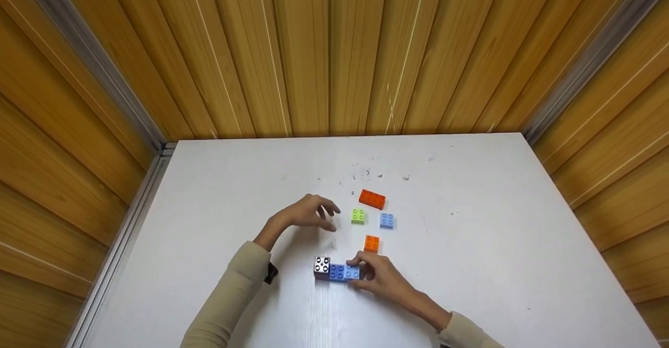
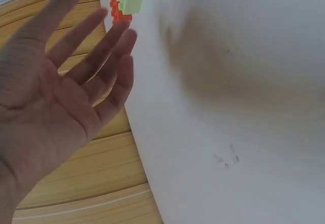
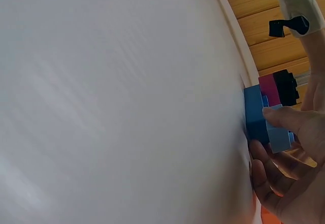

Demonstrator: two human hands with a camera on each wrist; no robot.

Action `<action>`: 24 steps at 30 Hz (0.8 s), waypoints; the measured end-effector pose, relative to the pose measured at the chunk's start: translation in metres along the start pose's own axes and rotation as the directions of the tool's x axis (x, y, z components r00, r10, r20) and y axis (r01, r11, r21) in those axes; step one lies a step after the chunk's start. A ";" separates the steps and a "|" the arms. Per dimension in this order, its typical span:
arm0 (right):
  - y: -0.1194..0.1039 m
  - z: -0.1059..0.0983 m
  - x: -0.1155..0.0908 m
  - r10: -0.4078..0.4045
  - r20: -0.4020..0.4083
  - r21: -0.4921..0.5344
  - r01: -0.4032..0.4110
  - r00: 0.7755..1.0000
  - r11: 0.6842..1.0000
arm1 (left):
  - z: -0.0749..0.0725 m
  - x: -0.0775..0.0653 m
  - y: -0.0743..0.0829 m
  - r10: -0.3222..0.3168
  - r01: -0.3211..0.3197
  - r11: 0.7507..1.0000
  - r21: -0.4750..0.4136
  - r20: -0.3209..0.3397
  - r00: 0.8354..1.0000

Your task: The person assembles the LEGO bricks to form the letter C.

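Note:
My right hand (image 1: 387,277) pinches a light blue brick (image 3: 278,136) between thumb and fingers. That brick sits on one end of a longer blue brick (image 3: 255,115) low over the white table. At the other end stands a magenta brick (image 3: 269,90), topped by a black brick (image 1: 322,264). My left hand (image 1: 309,213) hovers over the table with nothing in it, its fingers loosely bent and spread. Just right of its fingertips lies a lime green brick (image 1: 358,216).
Beyond the green brick lies a long red brick (image 1: 372,199). A second light blue brick (image 1: 387,220) is to its right, and an orange brick (image 1: 371,243) lies close above my right hand. Wood-patterned walls (image 1: 329,55) enclose the white table (image 1: 470,264) at the back and sides.

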State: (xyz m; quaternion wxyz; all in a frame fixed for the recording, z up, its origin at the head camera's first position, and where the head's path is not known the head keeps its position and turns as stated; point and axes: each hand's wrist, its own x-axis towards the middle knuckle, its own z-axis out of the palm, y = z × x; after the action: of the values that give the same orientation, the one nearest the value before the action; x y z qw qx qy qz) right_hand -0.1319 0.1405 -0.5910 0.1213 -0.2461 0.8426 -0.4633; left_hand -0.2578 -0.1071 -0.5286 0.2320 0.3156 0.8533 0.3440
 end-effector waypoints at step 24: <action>0.004 0.003 -0.002 -0.024 -0.039 0.026 0.025 0.999 0.999 | 0.042 0.057 -0.002 -0.020 0.036 0.996 0.077 -0.197 0.980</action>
State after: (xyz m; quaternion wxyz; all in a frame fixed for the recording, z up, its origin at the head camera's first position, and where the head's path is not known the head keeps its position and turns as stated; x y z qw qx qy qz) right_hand -0.1299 0.1413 -0.5955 0.1026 -0.2459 0.8354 -0.4808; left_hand -0.2717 -0.0499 -0.5679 0.1387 0.2772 0.8895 0.3356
